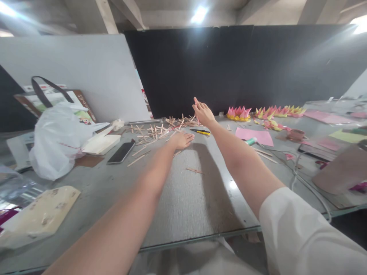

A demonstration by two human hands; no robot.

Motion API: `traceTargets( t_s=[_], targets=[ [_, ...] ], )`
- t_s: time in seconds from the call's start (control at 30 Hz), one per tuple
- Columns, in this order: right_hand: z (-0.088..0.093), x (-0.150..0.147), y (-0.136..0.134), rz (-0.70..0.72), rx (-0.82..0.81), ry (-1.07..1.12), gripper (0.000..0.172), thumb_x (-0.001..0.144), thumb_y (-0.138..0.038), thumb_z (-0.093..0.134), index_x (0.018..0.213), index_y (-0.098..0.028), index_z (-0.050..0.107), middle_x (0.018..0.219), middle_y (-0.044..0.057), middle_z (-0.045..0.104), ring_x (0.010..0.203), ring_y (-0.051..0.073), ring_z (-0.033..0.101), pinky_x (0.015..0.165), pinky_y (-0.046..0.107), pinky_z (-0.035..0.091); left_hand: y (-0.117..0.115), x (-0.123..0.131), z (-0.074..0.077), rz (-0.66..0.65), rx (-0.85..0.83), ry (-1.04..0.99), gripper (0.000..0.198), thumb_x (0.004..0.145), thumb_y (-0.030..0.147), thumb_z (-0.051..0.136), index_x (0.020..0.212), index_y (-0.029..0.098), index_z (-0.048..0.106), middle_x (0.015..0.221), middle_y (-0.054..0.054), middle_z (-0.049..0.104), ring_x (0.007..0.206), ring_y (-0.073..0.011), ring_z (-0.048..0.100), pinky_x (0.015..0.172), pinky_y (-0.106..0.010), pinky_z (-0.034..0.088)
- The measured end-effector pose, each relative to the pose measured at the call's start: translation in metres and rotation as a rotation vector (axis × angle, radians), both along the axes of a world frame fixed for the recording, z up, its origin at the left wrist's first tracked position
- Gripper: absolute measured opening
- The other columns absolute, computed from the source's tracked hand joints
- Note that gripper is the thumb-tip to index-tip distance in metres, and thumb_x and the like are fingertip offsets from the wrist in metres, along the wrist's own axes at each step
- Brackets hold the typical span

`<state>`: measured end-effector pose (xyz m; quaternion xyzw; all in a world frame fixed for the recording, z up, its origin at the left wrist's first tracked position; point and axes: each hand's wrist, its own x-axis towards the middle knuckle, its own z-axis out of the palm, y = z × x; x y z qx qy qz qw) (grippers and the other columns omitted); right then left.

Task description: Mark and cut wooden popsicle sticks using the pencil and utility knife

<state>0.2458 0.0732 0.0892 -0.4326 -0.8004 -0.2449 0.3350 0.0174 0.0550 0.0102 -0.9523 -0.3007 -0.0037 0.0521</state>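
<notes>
My left hand point(182, 140) lies palm down on the grey table, its fingers stretched out toward the right, beside a scattered heap of thin wooden sticks point(156, 131). Raised above the far side of the heap, my right hand point(204, 113) is closed around a slim pinkish-red, stick-like thing point(195, 101). Most of that thing is hidden by the fingers, so its exact kind is unclear. Just below the right hand rests a yellow and black utility knife point(201, 132). A few loose sticks point(194, 170) lie nearer to me.
To the left are a phone point(121, 152), a white plastic bag point(57, 141) and a tissue pack point(43, 215). Pink and yellow paper lotus flowers point(239, 114) stand at the back right, behind pink paper point(254, 136). A white cable point(295, 175) runs along the right.
</notes>
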Motion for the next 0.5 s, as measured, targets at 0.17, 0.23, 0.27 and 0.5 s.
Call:
traceTargets(
  t_s=[0.17,0.23,0.27,0.5],
  targets=[
    [-0.007,0.005,0.001,-0.01,-0.018,-0.012,0.041,0.1,-0.01,0.046,0.14,-0.01,0.054,0.169,0.022,0.035,0.15,0.035,0.042,0.12,0.06,0.037,0.002,-0.018,0.004,0.002,-0.001,0.025,0.058,0.098,0.035,0.039,0.153,0.028,0.056,0.161,-0.006,0.053,0.151,-0.0242,0.048,0.13,-0.049,0.017],
    [-0.015,0.004,0.002,-0.011,-0.034,-0.046,0.04,0.1,-0.009,0.045,0.139,-0.009,0.055,0.169,0.023,0.035,0.149,0.036,0.044,0.119,0.059,0.039,0.001,-0.025,0.004,-0.013,-0.005,-0.013,0.058,0.098,0.035,0.04,0.154,0.03,0.054,0.162,-0.005,0.052,0.151,-0.0239,0.047,0.13,-0.049,0.017],
    [-0.018,0.002,0.004,-0.007,-0.043,-0.063,0.04,0.1,-0.008,0.045,0.138,-0.009,0.055,0.169,0.024,0.035,0.148,0.036,0.045,0.118,0.058,0.039,0.0,-0.028,0.003,-0.02,-0.007,-0.042,0.057,0.098,0.035,0.041,0.154,0.031,0.055,0.161,-0.005,0.053,0.152,-0.0236,0.046,0.13,-0.049,0.017],
    [-0.04,-0.027,0.021,0.051,-0.135,-0.137,0.042,0.098,-0.007,0.047,0.139,-0.006,0.057,0.169,0.026,0.034,0.143,0.036,0.05,0.115,0.054,0.042,-0.028,-0.021,-0.002,-0.023,0.003,-0.104,0.056,0.099,0.031,0.041,0.153,0.029,0.055,0.164,-0.006,0.05,0.158,-0.0255,0.037,0.132,-0.052,0.015]
  ],
)
